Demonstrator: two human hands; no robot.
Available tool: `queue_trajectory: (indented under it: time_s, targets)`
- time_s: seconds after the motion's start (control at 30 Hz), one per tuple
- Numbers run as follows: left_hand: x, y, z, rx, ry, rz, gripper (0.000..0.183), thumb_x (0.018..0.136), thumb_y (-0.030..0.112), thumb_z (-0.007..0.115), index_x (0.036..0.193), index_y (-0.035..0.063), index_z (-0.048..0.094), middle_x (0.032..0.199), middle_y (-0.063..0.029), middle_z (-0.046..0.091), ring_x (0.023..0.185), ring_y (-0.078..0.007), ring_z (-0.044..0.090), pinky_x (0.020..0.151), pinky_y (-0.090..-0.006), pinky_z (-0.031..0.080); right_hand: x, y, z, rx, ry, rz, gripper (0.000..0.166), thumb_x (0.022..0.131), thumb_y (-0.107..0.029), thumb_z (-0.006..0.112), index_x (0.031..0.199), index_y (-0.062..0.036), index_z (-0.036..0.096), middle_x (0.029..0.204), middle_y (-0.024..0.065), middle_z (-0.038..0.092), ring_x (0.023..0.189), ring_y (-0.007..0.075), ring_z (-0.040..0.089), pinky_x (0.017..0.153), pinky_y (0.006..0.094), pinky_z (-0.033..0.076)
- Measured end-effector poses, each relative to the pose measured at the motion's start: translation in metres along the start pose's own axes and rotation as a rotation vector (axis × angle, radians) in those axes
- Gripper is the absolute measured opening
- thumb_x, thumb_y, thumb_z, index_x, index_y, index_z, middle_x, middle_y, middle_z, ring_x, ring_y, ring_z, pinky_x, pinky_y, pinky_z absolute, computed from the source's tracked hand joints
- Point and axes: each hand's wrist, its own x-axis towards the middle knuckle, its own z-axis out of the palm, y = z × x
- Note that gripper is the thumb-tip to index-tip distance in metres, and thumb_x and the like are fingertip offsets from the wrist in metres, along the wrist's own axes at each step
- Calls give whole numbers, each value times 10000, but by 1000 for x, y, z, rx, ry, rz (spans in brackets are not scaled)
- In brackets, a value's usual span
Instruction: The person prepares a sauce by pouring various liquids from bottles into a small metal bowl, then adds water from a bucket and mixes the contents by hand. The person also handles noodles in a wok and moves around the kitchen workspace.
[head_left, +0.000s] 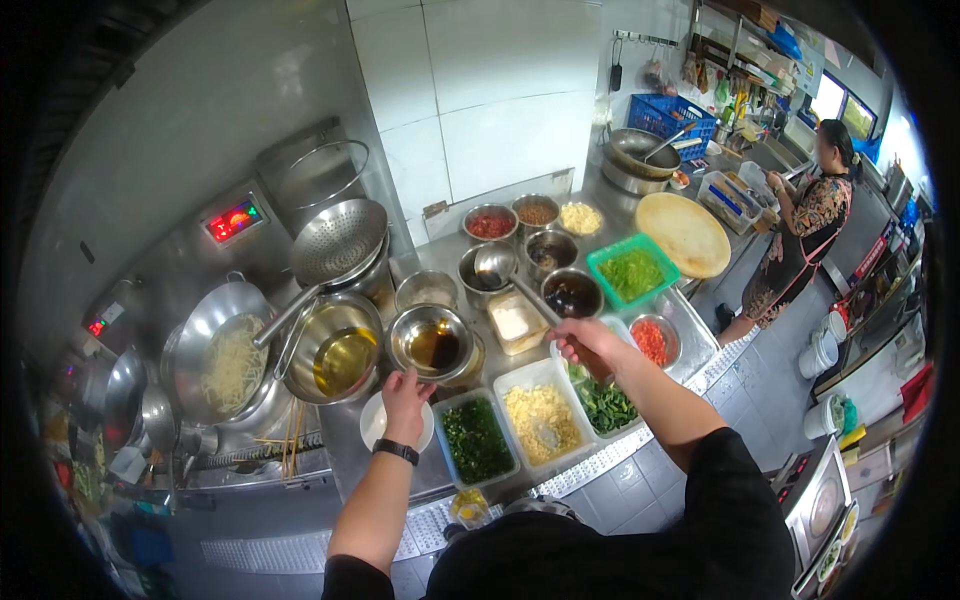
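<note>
My right hand (592, 346) grips the handle of a steel ladle (496, 264), whose bowl is over a steel pot of dark sauce. At the near rim of a steel bowl with dark liquid and oil (431, 341) is my left hand (406, 401); its fingertips appear to touch the rim. Below that hand lies a white plate (373, 424). Between my hands stand a tub of white powder (517, 319), a tub of chopped garlic (544, 424) and a tub of chopped greens (476, 439). A bowl of dark sauce (571, 292) stands beyond my right hand.
At left, a wok (232, 352) holds pale strips, beside a large bowl of yellow oil (341, 360) and a perforated strainer (341, 240). A green basket (634, 270), chopped red pepper (654, 341) and a round board (682, 234) lie right. A person (806, 225) stands farther right.
</note>
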Motion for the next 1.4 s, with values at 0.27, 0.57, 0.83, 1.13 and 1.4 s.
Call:
queue_trajectory:
  time_s: [0.27,0.57,0.83,1.13,1.4]
  targets:
    - [24,-9,20,-43,2,-52,107,982,135,602,980,68,519,1000,-89,628,860,-213,652,770,-354,572,-63,-22,7,30,-31,-23,215,973,-139,544,1069,35,625,730,-4,512,583,81,457,483,228,353]
    - [37,-20,53,-45,-31,-84,104,995,118,583,1024,41,519,1031,-101,616,899,-236,664,823,-368,597,-134,-22,6,-80,-51,17,236,949,-194,637,1065,11,648,755,4,539,585,94,516,477,253,385]
    - [18,-21,68,-30,-13,-109,143,999,123,581,1106,33,550,1081,-101,608,879,-242,662,775,-363,599,-162,11,-3,-593,-41,-149,178,960,-134,592,1043,11,652,672,18,574,522,82,542,451,253,452]
    - [25,-22,59,-67,-26,-54,103,993,134,600,1006,47,545,1007,-87,622,861,-229,658,767,-363,600,-146,42,-19,-204,-136,-45,253,985,-139,566,1181,16,608,695,6,521,507,78,470,440,239,381]
    - [37,-20,46,-84,31,-44,118,982,133,617,1000,53,532,1008,-93,603,860,-240,647,787,-366,596,-47,16,-23,-375,53,-107,210,940,-185,609,941,24,636,707,45,572,520,127,537,451,292,479]
